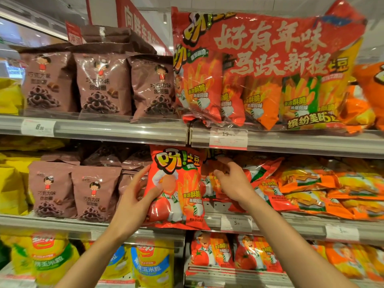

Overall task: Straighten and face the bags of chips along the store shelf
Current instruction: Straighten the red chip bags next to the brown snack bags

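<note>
A red bag of tomato potato sticks (176,188) stands upright at the front of the middle shelf, facing me. My left hand (135,196) grips its left edge, thumb across the front. My right hand (232,183) reaches past the bag's right side into the shelf, its fingers bent over more red bags (212,183) that lie behind; I cannot tell whether it holds one. Farther right, orange and yellow bags (324,190) lie flat in loose piles.
Brown chocolate-ring bags (74,192) stand left of the red bag and on the shelf above (99,84). A big red multipack (266,71) fills the top right. The middle shelf's rail (291,225) carries price tags. Below are yellow corn bags (151,265) and red bags (234,254).
</note>
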The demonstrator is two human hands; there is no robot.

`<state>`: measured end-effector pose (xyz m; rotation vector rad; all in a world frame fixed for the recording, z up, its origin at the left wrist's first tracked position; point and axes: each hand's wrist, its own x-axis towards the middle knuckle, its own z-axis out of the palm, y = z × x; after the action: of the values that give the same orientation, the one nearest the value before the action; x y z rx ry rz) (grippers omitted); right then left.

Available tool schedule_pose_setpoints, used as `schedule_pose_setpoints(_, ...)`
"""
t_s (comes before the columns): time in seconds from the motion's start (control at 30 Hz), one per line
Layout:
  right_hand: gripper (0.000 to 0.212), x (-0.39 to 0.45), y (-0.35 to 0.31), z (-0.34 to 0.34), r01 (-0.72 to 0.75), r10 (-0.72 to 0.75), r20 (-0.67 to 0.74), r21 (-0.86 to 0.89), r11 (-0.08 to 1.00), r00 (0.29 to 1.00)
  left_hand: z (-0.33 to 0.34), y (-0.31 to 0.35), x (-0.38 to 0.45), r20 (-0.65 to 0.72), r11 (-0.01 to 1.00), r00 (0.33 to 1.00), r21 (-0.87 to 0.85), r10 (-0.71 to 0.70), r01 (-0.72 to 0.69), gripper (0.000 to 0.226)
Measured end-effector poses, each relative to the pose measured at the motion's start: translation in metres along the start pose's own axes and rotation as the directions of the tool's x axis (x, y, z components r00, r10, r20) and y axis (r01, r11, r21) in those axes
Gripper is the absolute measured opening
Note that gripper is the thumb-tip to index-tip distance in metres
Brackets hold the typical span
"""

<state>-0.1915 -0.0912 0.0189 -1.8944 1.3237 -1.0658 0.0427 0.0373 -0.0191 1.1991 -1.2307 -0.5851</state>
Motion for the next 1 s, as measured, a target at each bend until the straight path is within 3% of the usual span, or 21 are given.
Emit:
schedule_pose_setpoints(0.2, 0.071, -0.035, 0.01, -0.011, -0.005, -0.029, 0.192, 0.176, 0.984, 0.981, 0.049, -0.009, 0.015, -0.004, 1.0, 1.0, 0.014, 0.014, -0.014, 0.061)
schedule_pose_setpoints(0.37, 0.096, -0.029, 0.017, 0.0, 0.039, -0.047, 0.109, 0.074, 0.996, 0.993, 0.083, -0.014, 0.032, -0.013, 0.994, 0.999, 0.105, 0.03, -0.029, 0.061)
schedule_pose_setpoints(0.5, 0.092, -0.028, 0.016, 0.011, 0.054, -0.052, 0.066, -0.021, 0.998, 0.996, 0.093, -0.026, 0.044, 0.05, 0.995, 0.994, 0.04, -0.093, 0.091, 0.087)
schedule_pose_setpoints(0.57, 0.086, -0.029, 0.017, 0.015, 0.08, -0.075, 0.062, -0.073, 0.994, 0.995, 0.097, -0.033, 0.042, 0.079, 0.997, 0.995, 0.043, -0.064, 0.061, 0.097)
schedule_pose_setpoints(0.7, 0.073, -0.021, 0.016, 0.016, 0.04, -0.033, 0.076, -0.093, 0.995, 0.997, 0.101, -0.04, 0.046, 0.068, 0.998, 0.996, 0.041, -0.052, 0.049, 0.087)
schedule_pose_setpoints(0.77, 0.062, -0.016, 0.012, 0.018, 0.026, -0.021, 0.061, -0.087, 0.996, 0.998, 0.101, -0.04, 0.052, 0.047, 0.998, 0.998, 0.039, -0.051, 0.049, 0.092)
schedule_pose_setpoints(1.0, 0.063, -0.02, 0.013, 0.027, 0.028, -0.027, 0.036, -0.008, 1.0, 0.999, 0.099, -0.041, 0.061, -0.007, 0.984, 1.0, 0.178, 0.026, -0.025, 0.085)
